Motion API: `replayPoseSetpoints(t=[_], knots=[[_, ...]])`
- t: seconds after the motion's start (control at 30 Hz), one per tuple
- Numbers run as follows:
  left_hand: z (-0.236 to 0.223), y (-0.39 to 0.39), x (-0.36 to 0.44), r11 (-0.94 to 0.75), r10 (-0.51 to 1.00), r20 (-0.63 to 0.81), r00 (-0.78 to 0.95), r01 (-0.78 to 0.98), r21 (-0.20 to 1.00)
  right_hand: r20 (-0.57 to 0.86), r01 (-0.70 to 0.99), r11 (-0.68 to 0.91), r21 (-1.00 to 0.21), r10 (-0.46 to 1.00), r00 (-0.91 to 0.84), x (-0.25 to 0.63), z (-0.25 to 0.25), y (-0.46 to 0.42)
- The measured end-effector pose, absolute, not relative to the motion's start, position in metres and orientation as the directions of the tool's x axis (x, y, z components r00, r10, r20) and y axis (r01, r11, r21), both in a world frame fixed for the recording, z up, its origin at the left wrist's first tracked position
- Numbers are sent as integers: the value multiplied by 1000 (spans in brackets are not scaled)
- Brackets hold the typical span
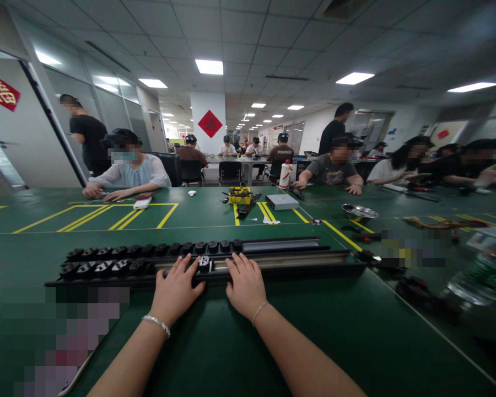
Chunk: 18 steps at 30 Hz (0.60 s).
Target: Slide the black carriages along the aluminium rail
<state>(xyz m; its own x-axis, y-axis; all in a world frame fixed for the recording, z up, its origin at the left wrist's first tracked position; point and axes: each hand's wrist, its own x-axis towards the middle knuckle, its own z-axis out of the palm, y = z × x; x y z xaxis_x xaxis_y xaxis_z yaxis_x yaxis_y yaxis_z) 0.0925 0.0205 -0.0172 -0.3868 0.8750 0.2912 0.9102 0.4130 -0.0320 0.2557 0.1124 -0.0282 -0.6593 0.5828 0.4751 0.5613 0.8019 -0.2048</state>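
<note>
Two long black rails lie side by side across the green table. The near rail (306, 266) carries several black socket-like modules (119, 267) at its left end, and one separate module (205, 263) with a light top sits between my hands. My left hand (177, 289) rests over the near rail, fingers stretched, their tips beside that module; I cannot tell if they touch it. To the right, my right hand (247, 284) lies with extended fingers on the same rail. Behind, the far rail (281, 244) holds a row of similar modules (186, 247).
Yellow tape (167, 216) marks the table. Further back are a yellow object with black cable (240, 195), a grey box (281, 202) and a white bottle (285, 173). A metal bowl (359, 211) and plastic water bottle (481, 275) stand right. Several people sit around.
</note>
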Motion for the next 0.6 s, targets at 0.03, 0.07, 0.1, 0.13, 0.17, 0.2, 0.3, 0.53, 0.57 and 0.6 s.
replayPoseSetpoints(t=[0.03, 0.07, 0.1, 0.13, 0.17, 0.2, 0.3, 0.53, 0.57, 0.6], knots=[[-17, 21, 92, 413, 874, 293, -387, 910, -32, 476, 561, 802, -206, 583, -658, 256, -28, 112], [-17, 21, 92, 414, 874, 294, -387, 910, -32, 476, 562, 801, -206, 584, -657, 256, -28, 112], [-17, 21, 92, 414, 874, 294, -387, 910, -31, 475, 564, 800, -205, 585, -657, 255, -28, 112], [-17, 21, 92, 413, 875, 292, -387, 910, -30, 473, 567, 798, -204, 587, -657, 255, -28, 112], [-17, 21, 92, 415, 875, 289, -390, 909, -29, 470, 569, 797, -201, 589, -658, 255, -28, 112], [-17, 21, 92, 417, 874, 285, -393, 908, -27, 468, 572, 796, -197, 589, -659, 255, -28, 112], [-17, 21, 93, 419, 873, 287, -395, 908, -26, 468, 575, 796, -189, 588, -660, 255, -28, 112], [-17, 21, 93, 423, 873, 275, -402, 906, -19, 466, 581, 793, -185, 591, -658, 255, -29, 112], [-17, 21, 93, 422, 874, 276, -400, 907, -19, 463, 580, 793, -185, 591, -660, 255, -28, 112], [-17, 21, 93, 421, 874, 277, -400, 907, -19, 461, 579, 794, -187, 591, -662, 255, -28, 112]])
